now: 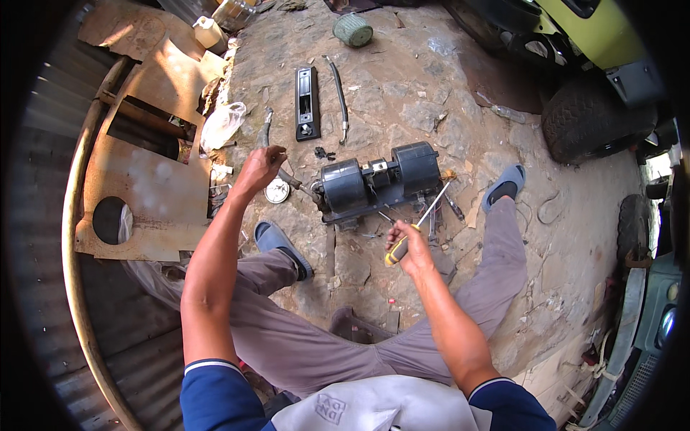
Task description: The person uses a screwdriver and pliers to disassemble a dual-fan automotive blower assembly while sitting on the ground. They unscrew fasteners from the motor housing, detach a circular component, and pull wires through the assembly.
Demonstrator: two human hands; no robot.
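A black twin-drum blower unit lies on the stone ground between my feet. My right hand is wrapped round a screwdriver with a yellow and black handle. Its bare shaft points up and away to the right, toward the blower's right drum. To the left of the blower, my left hand is raised with its fingers curled together. Whatever it may hold is too small to make out. Below that hand are a grey hose and a round whitish disc. A small black part lies just beyond the blower.
Farther off lie a long black panel and a short black hose. Beyond them is a round green mesh piece. Rusty sheet metal leans at left. A vehicle tyre stands at right. My sandalled feet flank the blower.
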